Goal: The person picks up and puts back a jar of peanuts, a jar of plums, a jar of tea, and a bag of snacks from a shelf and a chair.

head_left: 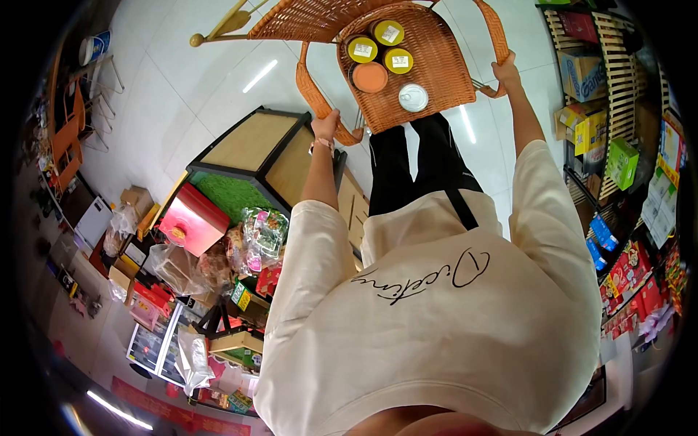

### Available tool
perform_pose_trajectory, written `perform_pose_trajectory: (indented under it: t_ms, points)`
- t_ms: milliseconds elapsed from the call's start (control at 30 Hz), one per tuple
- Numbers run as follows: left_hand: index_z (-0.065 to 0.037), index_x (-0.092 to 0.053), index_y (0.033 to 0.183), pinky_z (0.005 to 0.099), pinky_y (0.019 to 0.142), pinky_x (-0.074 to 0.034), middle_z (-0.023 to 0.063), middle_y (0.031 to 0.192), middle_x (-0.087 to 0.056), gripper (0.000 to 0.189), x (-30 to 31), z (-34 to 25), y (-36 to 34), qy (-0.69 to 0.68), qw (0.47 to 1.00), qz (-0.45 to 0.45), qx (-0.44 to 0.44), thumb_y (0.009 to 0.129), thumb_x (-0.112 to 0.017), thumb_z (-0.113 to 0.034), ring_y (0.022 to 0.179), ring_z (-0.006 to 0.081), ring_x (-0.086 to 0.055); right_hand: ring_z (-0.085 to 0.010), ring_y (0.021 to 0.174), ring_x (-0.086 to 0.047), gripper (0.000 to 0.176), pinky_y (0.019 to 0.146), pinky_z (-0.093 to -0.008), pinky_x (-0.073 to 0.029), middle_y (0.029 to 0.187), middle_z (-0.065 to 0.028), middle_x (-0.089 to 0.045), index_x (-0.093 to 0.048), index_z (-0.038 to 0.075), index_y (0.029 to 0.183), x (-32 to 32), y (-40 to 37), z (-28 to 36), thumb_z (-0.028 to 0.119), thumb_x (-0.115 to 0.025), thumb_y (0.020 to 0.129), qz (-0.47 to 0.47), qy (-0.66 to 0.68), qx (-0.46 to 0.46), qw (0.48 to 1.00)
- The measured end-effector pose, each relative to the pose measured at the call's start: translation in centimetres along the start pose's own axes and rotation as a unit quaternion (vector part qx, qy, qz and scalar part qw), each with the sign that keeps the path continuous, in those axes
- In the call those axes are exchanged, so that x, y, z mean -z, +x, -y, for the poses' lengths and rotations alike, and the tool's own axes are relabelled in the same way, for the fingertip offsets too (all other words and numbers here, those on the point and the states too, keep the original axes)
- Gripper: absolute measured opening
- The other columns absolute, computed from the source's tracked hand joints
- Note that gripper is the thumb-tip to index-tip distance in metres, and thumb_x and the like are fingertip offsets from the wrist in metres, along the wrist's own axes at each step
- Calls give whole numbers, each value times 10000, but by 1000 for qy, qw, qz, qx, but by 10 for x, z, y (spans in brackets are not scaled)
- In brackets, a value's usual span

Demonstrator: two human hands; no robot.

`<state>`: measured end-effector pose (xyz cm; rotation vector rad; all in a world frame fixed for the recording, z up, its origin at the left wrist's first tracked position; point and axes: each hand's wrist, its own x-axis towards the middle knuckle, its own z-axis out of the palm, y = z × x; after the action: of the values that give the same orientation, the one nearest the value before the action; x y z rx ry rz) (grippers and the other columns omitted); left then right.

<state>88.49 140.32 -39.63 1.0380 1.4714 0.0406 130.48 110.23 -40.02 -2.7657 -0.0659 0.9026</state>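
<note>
An orange-brown wicker chair (443, 54) is in front of my legs, at the top of the view. My left hand (326, 125) is closed round its left armrest, and my right hand (507, 69) grips the right armrest. Several round containers stand on the woven seat. Three have yellow lids with white labels, one of them a yellow-lidded can (398, 61). Beside them is a container with an orange top (370, 78). A silver-topped can (413, 97) sits nearer to me, apart from the others.
A black-framed stand (251, 149) with beige panels and green turf is at the left, near a red box (193, 218) and plastic-wrapped goods. Slatted shelves (618, 87) with boxes line the right side. Orange chairs (69, 149) are at the far left, on the tiled floor (167, 80).
</note>
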Motion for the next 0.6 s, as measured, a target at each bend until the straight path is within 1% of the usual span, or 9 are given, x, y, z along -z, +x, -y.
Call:
perform_pose_trajectory:
  t_ms: [67, 167, 200, 367, 500, 567, 600]
  points:
    - [16, -606, 749, 274, 492, -429, 61, 638, -600, 154, 11, 11, 6, 2, 1000, 0, 0, 720, -669, -123, 531, 134, -548, -412, 1017, -569, 729, 888, -453, -441, 1083, -275, -580, -131, 146, 1359, -14, 4, -7, 280, -576, 797, 4, 14, 3, 1000]
    - [20, -606, 781, 282, 509, -437, 72, 675, -609, 164, 31, 24, 3, -9, 1000, -7, 15, 721, -668, -119, 558, 142, -558, -411, 1020, -568, 744, 887, -452, -441, 1083, -273, -580, -119, 144, 1366, -14, -32, 12, 276, -577, 795, 24, 15, 0, 1000]
    - [20, -604, 794, 284, 519, -443, 78, 693, -612, 168, 35, 23, -3, -15, 999, -23, 29, 725, -668, -119, 567, 145, -560, -410, 1021, -567, 746, 888, -453, -441, 1083, -273, -580, -117, 147, 1367, -17, -37, 16, 275, -577, 793, 27, 13, -2, 1000]
    - [15, -600, 781, 274, 498, -433, 74, 682, -610, 156, 69, 42, -11, -5, 999, -18, 46, 729, -669, -115, 550, 143, -556, -408, 1022, -567, 758, 892, -457, -437, 1083, -268, -583, -109, 159, 1374, -31, -67, 31, 270, -576, 788, 54, 21, -10, 998]
    - [8, -600, 767, 260, 479, -420, 67, 662, -608, 151, 94, 52, -13, 4, 999, -23, 30, 730, -674, -119, 530, 133, -549, -403, 1020, -568, 752, 883, -456, -439, 1090, -252, -587, -130, 176, 1375, -53, -84, 34, 272, -582, 783, 36, -7, -22, 999]
    - [1, -599, 750, 254, 470, -410, 60, 646, -604, 140, 103, 52, -15, 15, 999, -26, 37, 733, -672, -117, 515, 126, -539, -399, 1018, -570, 746, 877, -454, -441, 1087, -241, -592, -146, 181, 1374, -60, -94, 38, 277, -588, 781, 19, -22, -21, 999]
    - [-3, -598, 741, 252, 466, -405, 57, 637, -601, 135, 104, 51, -13, 20, 999, -27, 40, 735, -671, -117, 508, 122, -534, -383, 1021, -574, 735, 871, -458, -446, 1102, -216, -590, -176, 201, 1374, -61, -94, 41, 301, -591, 776, 9, -22, -23, 999]
